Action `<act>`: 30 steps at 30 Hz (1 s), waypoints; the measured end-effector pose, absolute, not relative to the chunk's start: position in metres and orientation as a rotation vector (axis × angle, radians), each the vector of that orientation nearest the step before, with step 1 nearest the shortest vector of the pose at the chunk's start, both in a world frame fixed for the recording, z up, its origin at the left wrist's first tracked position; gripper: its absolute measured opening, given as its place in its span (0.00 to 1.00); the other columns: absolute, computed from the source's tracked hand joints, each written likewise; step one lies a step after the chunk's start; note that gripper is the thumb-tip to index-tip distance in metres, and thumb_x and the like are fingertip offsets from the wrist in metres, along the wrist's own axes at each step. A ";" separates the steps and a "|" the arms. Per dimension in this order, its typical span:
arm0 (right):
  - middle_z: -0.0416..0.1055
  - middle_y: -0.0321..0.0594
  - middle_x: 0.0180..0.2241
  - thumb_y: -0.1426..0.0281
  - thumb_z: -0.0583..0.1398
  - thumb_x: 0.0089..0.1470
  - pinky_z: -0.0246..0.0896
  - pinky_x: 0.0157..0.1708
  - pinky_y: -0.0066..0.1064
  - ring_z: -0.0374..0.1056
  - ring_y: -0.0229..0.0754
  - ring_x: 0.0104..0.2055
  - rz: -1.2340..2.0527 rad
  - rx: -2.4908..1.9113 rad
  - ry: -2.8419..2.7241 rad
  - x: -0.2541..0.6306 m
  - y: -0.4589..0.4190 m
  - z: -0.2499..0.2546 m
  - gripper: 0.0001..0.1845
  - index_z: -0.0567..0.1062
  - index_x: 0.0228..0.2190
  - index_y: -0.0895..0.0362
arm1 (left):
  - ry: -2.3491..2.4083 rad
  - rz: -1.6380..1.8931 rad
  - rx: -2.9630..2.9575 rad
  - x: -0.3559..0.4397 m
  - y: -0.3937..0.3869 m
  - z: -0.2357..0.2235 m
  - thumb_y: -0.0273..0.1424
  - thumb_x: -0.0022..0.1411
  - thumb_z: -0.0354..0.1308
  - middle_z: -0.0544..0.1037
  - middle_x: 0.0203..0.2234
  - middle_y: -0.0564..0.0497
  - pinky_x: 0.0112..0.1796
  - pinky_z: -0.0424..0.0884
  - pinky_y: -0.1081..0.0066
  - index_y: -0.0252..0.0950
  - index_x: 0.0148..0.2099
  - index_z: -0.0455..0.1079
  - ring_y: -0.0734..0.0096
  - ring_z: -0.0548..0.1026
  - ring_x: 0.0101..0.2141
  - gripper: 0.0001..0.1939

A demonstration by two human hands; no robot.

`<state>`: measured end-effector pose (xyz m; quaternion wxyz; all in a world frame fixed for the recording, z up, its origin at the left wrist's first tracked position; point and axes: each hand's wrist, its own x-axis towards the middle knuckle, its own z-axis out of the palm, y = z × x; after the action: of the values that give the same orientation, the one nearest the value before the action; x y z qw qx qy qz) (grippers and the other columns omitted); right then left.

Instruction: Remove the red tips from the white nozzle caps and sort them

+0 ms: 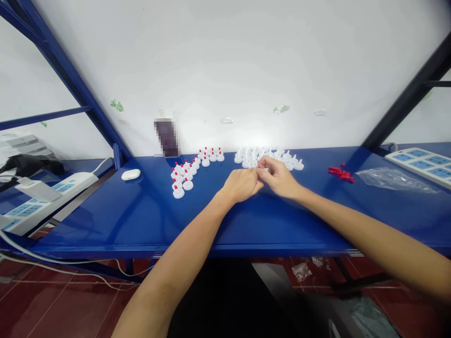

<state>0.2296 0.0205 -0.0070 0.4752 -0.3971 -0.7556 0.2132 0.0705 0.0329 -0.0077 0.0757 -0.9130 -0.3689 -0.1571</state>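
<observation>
My left hand [243, 184] is closed, back upward, around a white nozzle cap [263, 170] that shows only in part between the hands. My right hand [276, 177] meets it from the right, thumb and forefinger pinched together; what lies in that pinch is hidden. Just behind the hands stands a group of white nozzle caps [298, 164] with bare pointed tips. To the left, white nozzle caps with red tips [178, 191] stand upright in a bent band. Small red tip covers [341, 173] lie in a loose pile right of my right hand.
The blue table [141, 225] backs onto a white wall. A white earphone case [131, 174] lies on the left, and a blurred dark phone-like item [167, 137] leans on the wall. At right are a clear plastic bag [391, 179] and a power strip [424, 164].
</observation>
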 end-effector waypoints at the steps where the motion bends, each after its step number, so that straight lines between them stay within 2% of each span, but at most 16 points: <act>1: 0.58 0.30 0.21 0.66 0.57 0.53 0.50 0.24 0.29 0.54 0.34 0.23 0.572 -0.968 -1.805 0.228 0.020 -0.006 0.08 0.63 0.26 0.54 | -1.113 -0.473 -2.720 0.071 0.033 -0.007 0.33 0.69 0.45 0.80 0.39 0.40 0.38 0.72 0.63 0.29 0.45 0.70 0.54 0.79 0.39 0.16; 7: 0.57 0.27 0.12 0.66 0.56 0.54 0.47 0.17 0.26 0.51 0.32 0.15 0.912 -1.006 -1.584 0.224 0.022 -0.002 0.09 0.64 0.24 0.54 | -1.146 -0.503 -2.672 0.077 0.031 -0.009 0.33 0.69 0.44 0.80 0.40 0.41 0.40 0.72 0.63 0.29 0.46 0.70 0.55 0.79 0.40 0.16; 12: 0.57 0.28 0.11 0.67 0.57 0.51 0.41 0.14 0.24 0.50 0.32 0.13 1.075 -1.052 -1.442 0.221 0.020 0.005 0.09 0.63 0.22 0.54 | -1.135 -0.557 -2.609 0.082 0.034 -0.017 0.34 0.70 0.43 0.79 0.39 0.40 0.40 0.71 0.63 0.30 0.47 0.68 0.55 0.79 0.40 0.16; 17: 0.54 0.28 0.10 0.64 0.57 0.54 0.36 0.13 0.24 0.45 0.31 0.13 1.240 -1.099 -1.379 0.220 0.020 0.008 0.14 0.60 0.21 0.53 | -1.142 -0.560 -2.556 0.085 0.034 -0.019 0.34 0.70 0.45 0.79 0.37 0.39 0.42 0.70 0.64 0.29 0.46 0.68 0.56 0.78 0.41 0.15; 19: 0.53 0.27 0.12 0.63 0.56 0.54 0.37 0.13 0.25 0.45 0.32 0.14 1.208 -1.091 -1.390 0.219 0.020 0.006 0.14 0.60 0.21 0.53 | -1.185 -0.577 -2.572 0.085 0.033 -0.017 0.33 0.69 0.45 0.79 0.38 0.39 0.41 0.70 0.64 0.29 0.47 0.68 0.55 0.79 0.40 0.15; 24: 0.56 0.29 0.19 0.65 0.55 0.56 0.50 0.21 0.27 0.53 0.34 0.22 0.785 -1.015 -1.583 0.216 0.019 -0.008 0.10 0.62 0.25 0.54 | -1.220 -0.612 -2.668 0.076 0.035 -0.012 0.32 0.68 0.45 0.80 0.38 0.40 0.37 0.71 0.64 0.30 0.44 0.70 0.56 0.79 0.37 0.14; 30: 0.54 0.29 0.21 0.65 0.54 0.58 0.50 0.24 0.28 0.52 0.35 0.23 0.700 -0.912 -1.663 0.226 0.024 -0.011 0.08 0.60 0.29 0.53 | -1.141 -0.665 -2.750 0.061 0.041 -0.015 0.28 0.64 0.47 0.79 0.31 0.44 0.36 0.69 0.65 0.33 0.38 0.69 0.60 0.77 0.33 0.10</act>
<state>0.2263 0.0236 -0.0108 0.5313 -0.3823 -0.6968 0.2932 0.0611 0.0411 -0.0145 0.0453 -0.9005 -0.3737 -0.2178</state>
